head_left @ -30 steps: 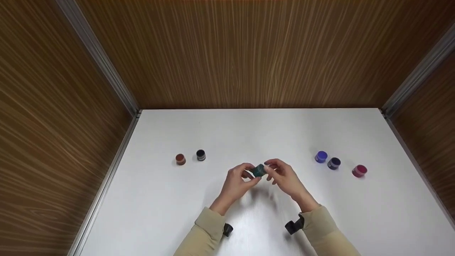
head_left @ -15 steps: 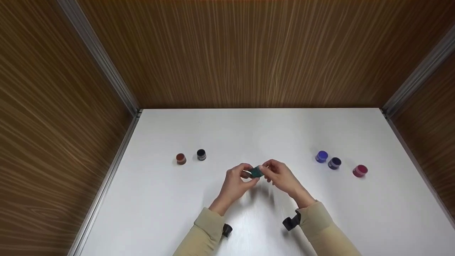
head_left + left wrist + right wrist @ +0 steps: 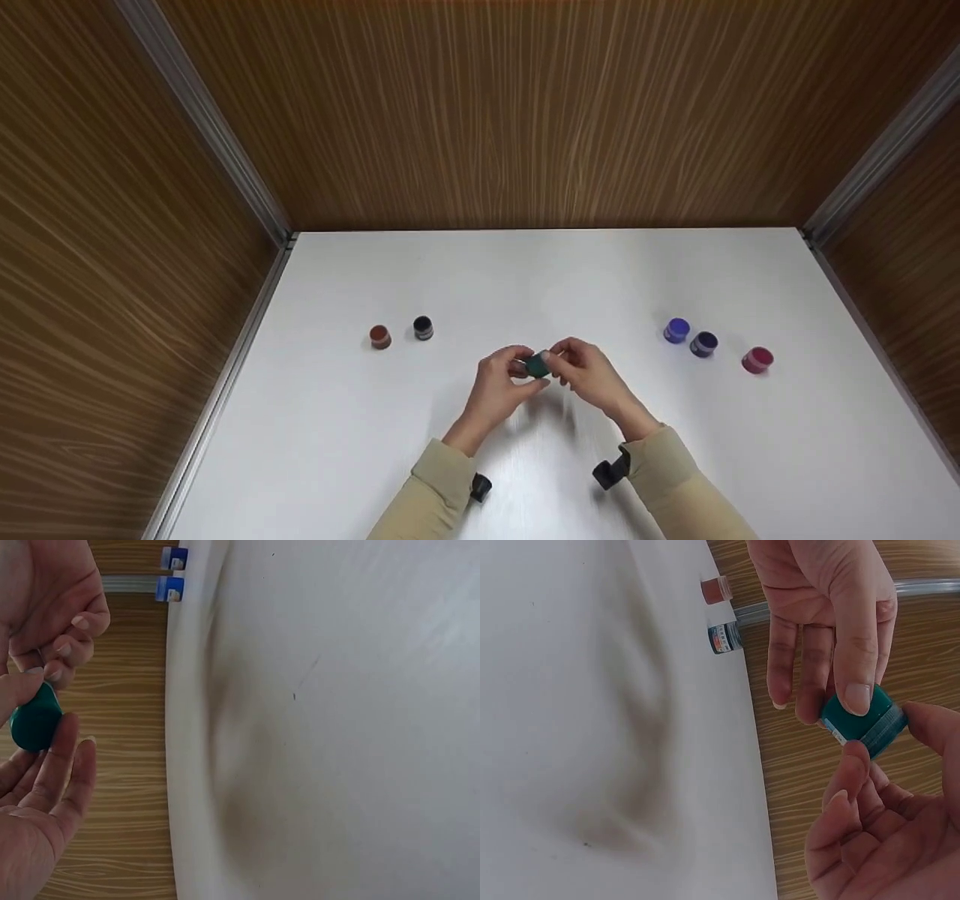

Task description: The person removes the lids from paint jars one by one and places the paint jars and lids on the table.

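Observation:
A small teal paint jar point(image 3: 536, 365) is held above the white table between both hands. My left hand point(image 3: 495, 386) grips the jar's body, its thumb lying across the side in the right wrist view. With thumb and index finger, my right hand point(image 3: 596, 379) pinches the ridged lid point(image 3: 885, 733). The jar is tilted, and the fingers partly cover it. From the left wrist view, the jar point(image 3: 36, 724) shows a smooth, dark green round end.
On the white table point(image 3: 480, 277), a brown jar point(image 3: 380, 337) and a black jar point(image 3: 423, 328) stand to the left. Rightward are a violet jar point(image 3: 676, 330), a dark blue jar point(image 3: 703, 344) and a red jar point(image 3: 757, 360). Wood-grain panels point(image 3: 480, 112) enclose the table.
My right hand and the teal jar have shifted slightly left, and the right fingers have come onto the jar's lid. My left hand has barely moved. The other jars stand as before.

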Demonstrator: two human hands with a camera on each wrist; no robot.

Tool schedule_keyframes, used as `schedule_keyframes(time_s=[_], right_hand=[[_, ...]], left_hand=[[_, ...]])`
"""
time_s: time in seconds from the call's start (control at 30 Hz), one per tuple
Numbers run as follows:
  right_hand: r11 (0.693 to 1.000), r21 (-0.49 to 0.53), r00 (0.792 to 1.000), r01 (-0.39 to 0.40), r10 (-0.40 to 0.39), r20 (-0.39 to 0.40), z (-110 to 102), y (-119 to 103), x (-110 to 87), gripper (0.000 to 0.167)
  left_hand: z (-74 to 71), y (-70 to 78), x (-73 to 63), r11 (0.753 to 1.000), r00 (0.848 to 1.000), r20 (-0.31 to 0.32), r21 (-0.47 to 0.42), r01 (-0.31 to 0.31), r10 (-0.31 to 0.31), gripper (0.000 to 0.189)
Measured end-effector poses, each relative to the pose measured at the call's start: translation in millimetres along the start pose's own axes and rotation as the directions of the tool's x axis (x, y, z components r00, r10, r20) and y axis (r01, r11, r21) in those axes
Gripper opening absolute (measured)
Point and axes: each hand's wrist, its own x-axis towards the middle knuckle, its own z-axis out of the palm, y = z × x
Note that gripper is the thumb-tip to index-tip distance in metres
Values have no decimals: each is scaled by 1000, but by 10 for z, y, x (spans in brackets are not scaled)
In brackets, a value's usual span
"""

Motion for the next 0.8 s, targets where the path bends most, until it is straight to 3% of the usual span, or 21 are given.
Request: schedule_keyframes(time_s=[0.3, 0.8], right_hand=[[1000, -4, 1000, -13, 13, -15, -5, 28, -10, 33], [999, -21, 999, 44, -45, -20, -18, 66, -4, 31]], left_hand=[[0, 8, 29, 998, 999, -34, 45, -32, 33, 28], [17, 41, 30, 998, 999, 21, 56, -28, 27, 27]])
